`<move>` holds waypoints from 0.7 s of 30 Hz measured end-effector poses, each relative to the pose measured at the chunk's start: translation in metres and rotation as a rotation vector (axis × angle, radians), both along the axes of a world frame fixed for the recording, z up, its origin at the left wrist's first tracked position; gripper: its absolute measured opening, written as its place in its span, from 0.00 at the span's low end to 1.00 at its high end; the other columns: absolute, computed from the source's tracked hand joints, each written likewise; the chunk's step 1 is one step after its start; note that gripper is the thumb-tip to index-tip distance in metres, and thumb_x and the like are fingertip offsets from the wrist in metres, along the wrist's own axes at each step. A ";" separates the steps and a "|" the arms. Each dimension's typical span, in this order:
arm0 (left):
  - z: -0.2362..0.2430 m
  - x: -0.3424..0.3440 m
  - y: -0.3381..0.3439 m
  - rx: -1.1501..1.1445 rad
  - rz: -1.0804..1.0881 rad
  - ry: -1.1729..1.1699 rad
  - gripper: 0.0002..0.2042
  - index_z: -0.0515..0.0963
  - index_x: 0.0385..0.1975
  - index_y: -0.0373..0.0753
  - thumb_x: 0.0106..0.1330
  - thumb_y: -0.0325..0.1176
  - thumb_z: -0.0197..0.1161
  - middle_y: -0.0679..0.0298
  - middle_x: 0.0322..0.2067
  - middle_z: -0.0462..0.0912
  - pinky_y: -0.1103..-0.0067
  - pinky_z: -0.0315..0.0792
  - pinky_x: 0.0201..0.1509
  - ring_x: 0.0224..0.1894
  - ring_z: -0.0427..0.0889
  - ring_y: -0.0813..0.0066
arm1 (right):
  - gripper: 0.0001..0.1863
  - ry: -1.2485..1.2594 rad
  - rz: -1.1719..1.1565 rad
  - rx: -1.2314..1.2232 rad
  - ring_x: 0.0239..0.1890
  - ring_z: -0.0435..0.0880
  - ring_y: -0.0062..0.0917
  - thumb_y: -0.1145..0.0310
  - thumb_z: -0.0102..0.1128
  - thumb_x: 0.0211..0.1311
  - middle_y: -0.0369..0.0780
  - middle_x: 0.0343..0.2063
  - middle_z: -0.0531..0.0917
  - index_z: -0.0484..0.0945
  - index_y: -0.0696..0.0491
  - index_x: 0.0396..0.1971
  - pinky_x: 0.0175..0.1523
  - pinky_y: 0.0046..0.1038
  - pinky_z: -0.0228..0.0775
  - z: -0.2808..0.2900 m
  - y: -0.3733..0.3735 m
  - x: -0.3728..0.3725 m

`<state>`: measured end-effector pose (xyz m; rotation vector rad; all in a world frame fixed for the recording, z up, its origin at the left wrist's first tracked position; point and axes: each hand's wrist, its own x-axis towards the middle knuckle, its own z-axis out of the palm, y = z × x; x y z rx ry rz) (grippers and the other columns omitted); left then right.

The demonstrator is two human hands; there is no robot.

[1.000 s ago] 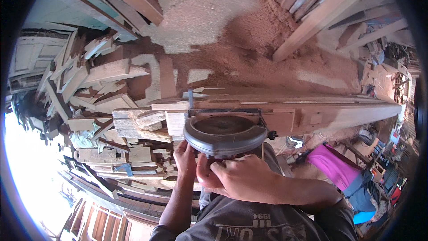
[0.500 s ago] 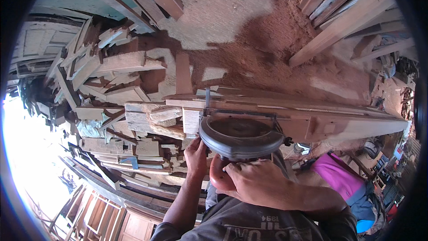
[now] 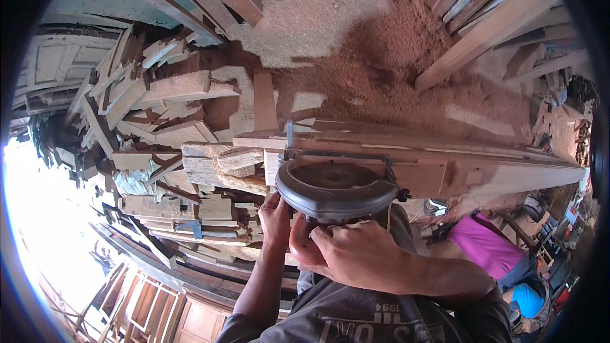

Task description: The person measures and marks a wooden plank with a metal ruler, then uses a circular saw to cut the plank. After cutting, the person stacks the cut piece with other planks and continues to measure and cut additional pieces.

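Observation:
A circular saw with a grey round guard (image 3: pixel 337 204) and an orange-red handle (image 3: pixel 300 248) sits on the long wooden beam (image 3: pixel 483 174). My right hand (image 3: pixel 356 251) is wrapped round the handle from the right. My left hand (image 3: pixel 273 219) is at the saw's left side, below the end of the beam, with curled fingers; what they grip is hidden by the guard and the hand. A pale wood block (image 3: pixel 272 164) is just left of the guard, beside a metal upright (image 3: pixel 289 133) on the saw.
Piled offcuts (image 3: pixel 181 130) and stacked boards (image 3: pixel 159 248) fill the left side. Leaning timbers (image 3: pixel 476 38) stand at upper right over a floor strewn with sawdust (image 3: pixel 381 70). Pink fabric (image 3: pixel 483 241) and blue material (image 3: pixel 527 298) lie at lower right, among assorted clutter.
The view shifted, putting the surroundings farther right in the picture. In the last half second the saw and both my hands have moved slightly left along the beam.

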<state>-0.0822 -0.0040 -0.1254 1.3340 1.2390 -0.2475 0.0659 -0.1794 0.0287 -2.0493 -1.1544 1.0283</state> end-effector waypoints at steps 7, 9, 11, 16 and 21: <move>-0.003 -0.008 0.014 -0.012 0.040 -0.024 0.13 0.87 0.44 0.32 0.77 0.37 0.67 0.71 0.32 0.87 0.85 0.72 0.36 0.32 0.77 0.89 | 0.25 -0.002 0.022 -0.002 0.23 0.89 0.28 0.47 0.73 0.64 0.42 0.21 0.86 0.82 0.58 0.35 0.30 0.30 0.83 -0.005 0.008 -0.003; -0.008 -0.012 0.018 0.004 0.013 -0.021 0.13 0.87 0.45 0.31 0.77 0.37 0.67 0.71 0.34 0.88 0.85 0.72 0.37 0.33 0.78 0.89 | 0.25 -0.004 0.059 -0.036 0.23 0.89 0.28 0.47 0.73 0.64 0.42 0.21 0.86 0.82 0.59 0.37 0.30 0.29 0.84 -0.003 0.012 -0.003; -0.012 -0.014 0.021 0.027 -0.022 -0.035 0.13 0.87 0.45 0.31 0.76 0.37 0.67 0.70 0.35 0.89 0.85 0.73 0.39 0.34 0.79 0.89 | 0.26 -0.009 0.051 -0.022 0.23 0.89 0.28 0.47 0.72 0.65 0.42 0.22 0.86 0.82 0.59 0.38 0.30 0.29 0.84 -0.007 0.015 -0.005; -0.022 -0.026 0.032 0.060 -0.125 -0.070 0.13 0.87 0.46 0.31 0.75 0.36 0.68 0.68 0.38 0.90 0.85 0.74 0.41 0.37 0.81 0.88 | 0.26 -0.005 0.028 -0.002 0.23 0.89 0.27 0.46 0.70 0.68 0.41 0.22 0.86 0.82 0.59 0.37 0.30 0.29 0.84 -0.008 0.021 -0.007; -0.008 -0.015 0.031 -0.022 0.064 -0.013 0.12 0.87 0.46 0.31 0.75 0.35 0.68 0.69 0.38 0.90 0.85 0.74 0.40 0.37 0.81 0.88 | 0.27 0.012 0.055 -0.037 0.24 0.89 0.27 0.45 0.68 0.68 0.41 0.22 0.86 0.81 0.58 0.36 0.30 0.29 0.85 -0.003 0.027 -0.001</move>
